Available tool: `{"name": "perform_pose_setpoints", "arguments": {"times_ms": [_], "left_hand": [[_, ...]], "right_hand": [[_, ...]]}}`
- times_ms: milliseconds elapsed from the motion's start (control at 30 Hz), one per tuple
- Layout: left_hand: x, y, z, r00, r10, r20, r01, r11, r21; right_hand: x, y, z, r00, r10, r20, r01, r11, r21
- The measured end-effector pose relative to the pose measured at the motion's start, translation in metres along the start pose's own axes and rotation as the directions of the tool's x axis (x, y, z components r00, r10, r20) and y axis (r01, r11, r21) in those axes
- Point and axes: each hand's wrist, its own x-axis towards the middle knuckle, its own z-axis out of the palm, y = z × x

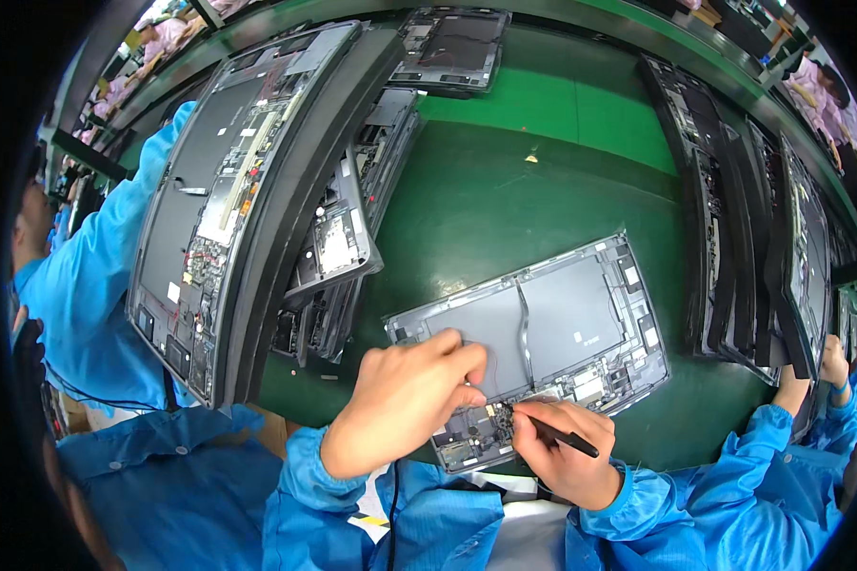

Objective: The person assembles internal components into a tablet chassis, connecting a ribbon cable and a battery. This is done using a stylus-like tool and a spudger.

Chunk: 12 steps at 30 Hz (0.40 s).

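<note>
An opened tablet [571, 314] lies tilted on the green table in front of me, its inside facing up. It shows a large grey battery, a dark flat ribbon cable [525, 333] across the middle and circuit boards along the near edge. My left hand [405, 404] rests over its left part, fingers curled and thumb near the index finger; anything between them is hidden. In my right hand [567, 457] is a slim black pen-shaped tool [564, 436]. Its hidden tip end points toward the circuit board [495, 428] at the near edge.
Opened tablets stand stacked with black foam at the left [229, 209]. Another tablet [452, 48] lies at the back, and more stand in a row at the right [733, 228]. Co-workers in blue sleeves [114, 247] are on both sides. A small scrap [531, 159] lies on the green table [505, 209].
</note>
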Motion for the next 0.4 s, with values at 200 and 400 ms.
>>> {"name": "perform_pose_setpoints", "arguments": {"times_ms": [200,400], "left_hand": [[-0.019,-0.015,0.033,0.874,0.254,-0.413,-0.275,0.961,0.008],[-0.059,-0.032,0.050,0.829,0.347,-0.438,-0.339,0.936,0.099]], "right_hand": [[0.001,0.003,-0.002,1.000,0.020,0.002,-0.020,1.000,0.006],[0.009,-0.002,-0.004,0.994,0.095,0.062,-0.100,0.991,0.084]]}}
